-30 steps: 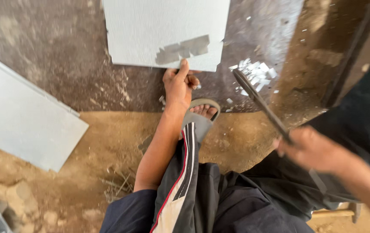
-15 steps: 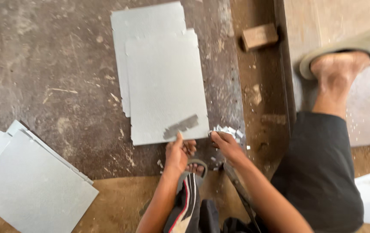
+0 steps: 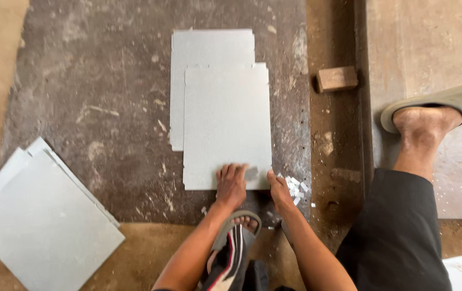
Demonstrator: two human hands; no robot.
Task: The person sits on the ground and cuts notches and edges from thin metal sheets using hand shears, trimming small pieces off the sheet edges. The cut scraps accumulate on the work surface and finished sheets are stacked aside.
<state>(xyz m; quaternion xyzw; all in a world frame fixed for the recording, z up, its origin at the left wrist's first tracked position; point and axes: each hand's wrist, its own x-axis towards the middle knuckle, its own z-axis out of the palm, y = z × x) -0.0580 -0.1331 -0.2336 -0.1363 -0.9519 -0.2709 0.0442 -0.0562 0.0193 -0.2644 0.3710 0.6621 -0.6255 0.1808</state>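
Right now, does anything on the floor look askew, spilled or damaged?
Yes. Small white chips lie scattered by the right hand at the top sheet's near corner. That sheet sits offset on the one beneath. The left hand presses its near edge.

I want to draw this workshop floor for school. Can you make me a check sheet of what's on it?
Surface: dark, stained floor slab, sandy ground at its near edge.
Job's things: two grey sheets stacked, top sheet over bottom sheet.
Clutter: small white offcuts; wooden block; pile of grey sheets.
Grippers: left hand flat on the top sheet's near edge; right hand at its near corner.
Cables: nothing seen.
Surroundings: sandalled foot on a pale board.
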